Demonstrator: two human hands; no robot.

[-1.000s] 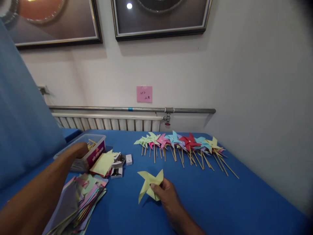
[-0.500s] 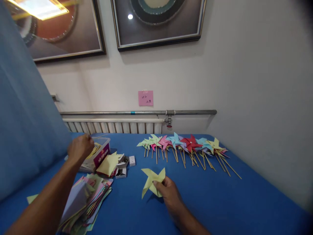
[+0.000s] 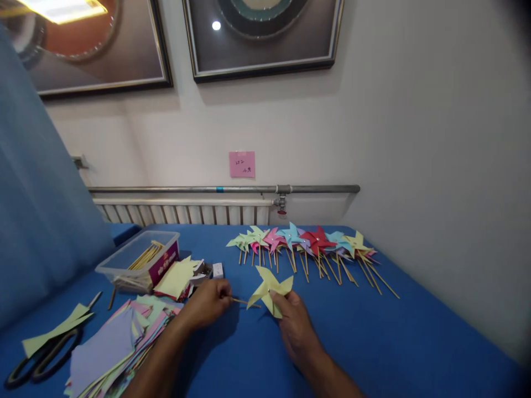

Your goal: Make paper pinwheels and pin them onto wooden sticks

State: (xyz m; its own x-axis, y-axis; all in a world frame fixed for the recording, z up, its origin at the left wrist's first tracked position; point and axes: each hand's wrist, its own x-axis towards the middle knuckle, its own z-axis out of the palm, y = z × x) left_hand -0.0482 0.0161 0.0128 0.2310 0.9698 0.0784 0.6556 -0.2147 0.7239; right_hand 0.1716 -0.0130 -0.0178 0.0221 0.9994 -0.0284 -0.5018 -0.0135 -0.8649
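Observation:
My right hand (image 3: 296, 320) pinches a pale yellow paper pinwheel (image 3: 270, 292) by its right side, holding it above the blue table. A small pin head shows at the pinwheel's centre. Closed round a thin wooden stick (image 3: 244, 302), my left hand (image 3: 209, 301) is just left of the pinwheel. The stick points right, and its far end lies behind or below the pinwheel's lower left blade; whether they touch I cannot tell. Behind my left hand are small boxes of pins (image 3: 202, 272) and a stack of yellow paper pieces (image 3: 177, 278).
A clear plastic box (image 3: 108, 268) of wooden sticks stands at the left. Nearer lie a pile of coloured paper (image 3: 102, 348) and black-handled scissors (image 3: 53, 354) under a yellow paper piece. Several finished pinwheels (image 3: 318, 241) line the table's back, by the wall.
My left hand has come from over the stick box to the right, with a stick in it. The pinwheel in my right hand has risen slightly and turned. The view has shifted a little.

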